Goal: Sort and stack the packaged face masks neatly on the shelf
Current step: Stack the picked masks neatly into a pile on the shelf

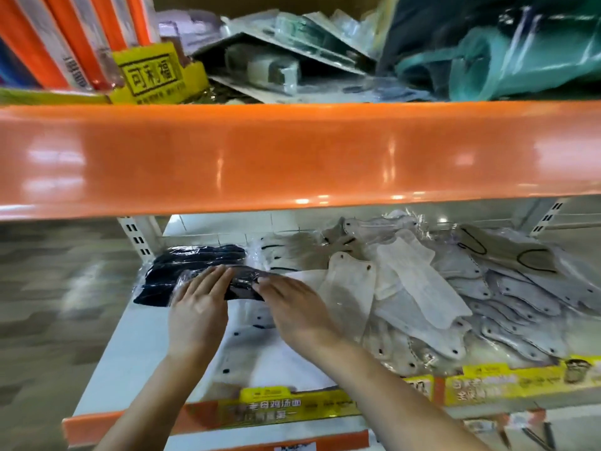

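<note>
Both forearms reach in from the bottom edge toward the lower shelf. The left hand lies palm down, its fingers straight and together, flat on the near end of a clear-wrapped black mask pack. The right hand comes in from the right, also palm down, with its fingertips bent onto the same pack; whether this grip pinches the wrapper or only presses it cannot be told, because the fingertips are blurred.

The black mask pack lies between the two hands, at the right edge of a stack of black mask packs at the shelf's left rear. Under the wrists lie white mask packs with small dark dots. To the right spreads a loose, overlapping heap of pale grey and cream mask packs, reaching the shelf's front edge.

A yellow label strip runs along the shelf's front lip; its Chinese print is too smeared to read. On the orange upper shelf stands a yellow box printed with "可利福", beside orange-edged packages, tumbled clear packets and a teal plastic bag.
</note>
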A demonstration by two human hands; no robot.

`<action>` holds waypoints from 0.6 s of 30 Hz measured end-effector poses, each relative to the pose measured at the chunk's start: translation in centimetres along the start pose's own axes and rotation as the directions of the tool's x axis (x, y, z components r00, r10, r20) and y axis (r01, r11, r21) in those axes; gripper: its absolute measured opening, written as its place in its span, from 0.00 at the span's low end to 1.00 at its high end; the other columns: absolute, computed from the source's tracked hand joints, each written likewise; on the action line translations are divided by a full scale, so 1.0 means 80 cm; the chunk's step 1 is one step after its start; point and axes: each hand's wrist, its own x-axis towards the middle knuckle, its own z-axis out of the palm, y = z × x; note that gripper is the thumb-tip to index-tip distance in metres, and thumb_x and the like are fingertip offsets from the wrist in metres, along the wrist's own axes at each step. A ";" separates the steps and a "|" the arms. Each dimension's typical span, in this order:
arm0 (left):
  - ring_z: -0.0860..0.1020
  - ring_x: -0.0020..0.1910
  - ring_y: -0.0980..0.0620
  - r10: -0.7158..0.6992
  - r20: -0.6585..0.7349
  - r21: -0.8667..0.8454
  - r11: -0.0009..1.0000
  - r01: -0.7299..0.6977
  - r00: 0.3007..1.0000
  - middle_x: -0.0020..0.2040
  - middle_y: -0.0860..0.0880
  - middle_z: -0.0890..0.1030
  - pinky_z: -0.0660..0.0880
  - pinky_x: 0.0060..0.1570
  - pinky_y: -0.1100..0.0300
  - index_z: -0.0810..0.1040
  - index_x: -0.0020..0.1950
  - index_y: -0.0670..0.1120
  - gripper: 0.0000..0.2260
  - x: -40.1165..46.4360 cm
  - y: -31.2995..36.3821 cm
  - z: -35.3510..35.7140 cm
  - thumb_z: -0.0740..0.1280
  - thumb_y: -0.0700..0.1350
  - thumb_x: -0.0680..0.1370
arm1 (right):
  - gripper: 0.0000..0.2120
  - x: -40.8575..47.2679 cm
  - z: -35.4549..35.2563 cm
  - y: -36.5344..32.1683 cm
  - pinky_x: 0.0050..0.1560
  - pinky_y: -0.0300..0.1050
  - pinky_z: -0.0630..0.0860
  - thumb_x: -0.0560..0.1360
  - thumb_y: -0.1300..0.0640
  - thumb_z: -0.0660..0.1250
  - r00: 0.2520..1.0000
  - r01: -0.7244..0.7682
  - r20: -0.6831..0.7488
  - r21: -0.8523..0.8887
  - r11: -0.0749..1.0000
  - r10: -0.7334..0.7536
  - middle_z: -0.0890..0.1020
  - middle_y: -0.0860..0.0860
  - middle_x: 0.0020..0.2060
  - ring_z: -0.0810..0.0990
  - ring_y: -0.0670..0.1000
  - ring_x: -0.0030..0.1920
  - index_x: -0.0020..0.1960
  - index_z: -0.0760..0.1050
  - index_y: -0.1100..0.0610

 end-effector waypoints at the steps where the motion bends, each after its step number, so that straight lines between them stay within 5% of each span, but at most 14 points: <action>1: 0.81 0.54 0.45 -0.010 0.005 0.002 1.000 0.010 1.000 0.55 0.44 0.83 0.65 0.56 0.54 0.82 0.57 0.43 0.20 -0.003 -0.009 -0.001 0.61 0.37 0.67 | 0.24 0.005 0.009 -0.004 0.59 0.46 0.74 0.66 0.70 0.69 0.999 -0.023 0.038 0.037 0.999 0.022 0.80 0.55 0.58 0.79 0.56 0.58 0.62 0.77 0.61; 3: 0.81 0.55 0.43 -0.032 0.005 0.003 0.999 0.032 0.999 0.55 0.44 0.83 0.65 0.55 0.53 0.83 0.55 0.43 0.21 -0.009 -0.029 -0.003 0.56 0.38 0.69 | 0.25 0.014 0.023 -0.014 0.62 0.48 0.72 0.70 0.70 0.61 0.997 -0.045 0.065 0.038 0.998 0.043 0.78 0.56 0.62 0.77 0.56 0.62 0.66 0.73 0.61; 7: 0.80 0.57 0.41 -0.096 0.043 0.023 0.995 0.095 0.994 0.54 0.43 0.83 0.66 0.56 0.49 0.83 0.54 0.43 0.23 -0.013 -0.073 -0.006 0.53 0.39 0.68 | 0.27 0.035 0.057 -0.039 0.53 0.47 0.79 0.66 0.63 0.50 0.993 -0.027 0.113 -0.002 1.000 0.027 0.84 0.52 0.53 0.83 0.52 0.52 0.58 0.80 0.58; 13: 0.80 0.54 0.41 -0.159 0.222 0.050 0.987 0.152 0.962 0.53 0.44 0.83 0.74 0.51 0.45 0.83 0.53 0.44 0.20 -0.014 -0.108 -0.002 0.65 0.39 0.63 | 0.21 0.072 0.090 -0.062 0.56 0.46 0.77 0.66 0.64 0.62 0.997 0.013 0.081 -0.022 1.000 -0.012 0.83 0.52 0.54 0.82 0.51 0.53 0.58 0.80 0.58; 16: 0.75 0.63 0.44 -0.188 0.373 -0.065 0.971 0.228 0.908 0.63 0.46 0.78 0.71 0.59 0.45 0.78 0.64 0.48 0.22 -0.015 -0.118 0.005 0.67 0.37 0.71 | 0.27 0.083 0.099 -0.065 0.70 0.48 0.64 0.71 0.70 0.60 0.986 0.001 0.168 -0.021 1.000 0.003 0.73 0.55 0.68 0.72 0.54 0.68 0.70 0.70 0.60; 18: 0.62 0.74 0.49 -0.208 0.506 -0.102 0.949 0.297 0.837 0.73 0.49 0.67 0.61 0.70 0.49 0.67 0.73 0.53 0.26 -0.015 -0.123 0.008 0.68 0.45 0.76 | 0.28 0.085 0.102 -0.060 0.75 0.49 0.52 0.76 0.68 0.55 0.967 -0.052 0.248 -0.044 0.998 0.062 0.62 0.54 0.75 0.60 0.53 0.75 0.76 0.59 0.59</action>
